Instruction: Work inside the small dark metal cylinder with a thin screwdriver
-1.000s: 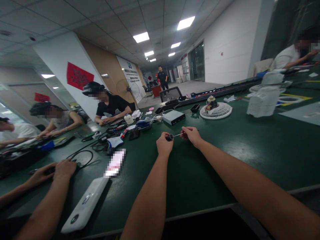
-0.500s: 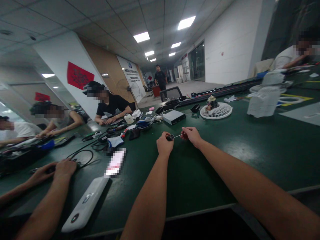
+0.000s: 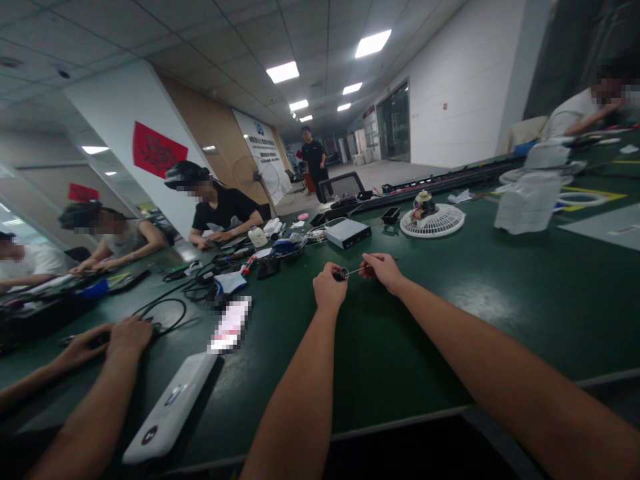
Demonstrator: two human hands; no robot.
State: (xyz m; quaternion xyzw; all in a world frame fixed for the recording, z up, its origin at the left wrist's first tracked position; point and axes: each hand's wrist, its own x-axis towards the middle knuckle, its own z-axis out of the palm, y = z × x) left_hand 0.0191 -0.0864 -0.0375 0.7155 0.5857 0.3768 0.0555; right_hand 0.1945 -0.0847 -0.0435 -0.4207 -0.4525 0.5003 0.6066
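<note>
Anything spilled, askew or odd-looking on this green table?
No spill stands out. The white grille, beyond the right hand, looks odd: a mechanism with bare inner parts sits on it, as if dismantled. Black cables also lie loosely tangled, left of the left hand.

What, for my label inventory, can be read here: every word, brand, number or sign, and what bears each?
None reads clearly.
White wall panel with blue logo: lines of lettering, too blurred.
Large red paper wall hanging: dark design, too blurred.
Smaller red wall hanging: blurred.
Long white rounded device: dark logo-like mark and round dark badge, both too small.
Bright white-and-pink rectangle: pixelated, unreadable.
</note>
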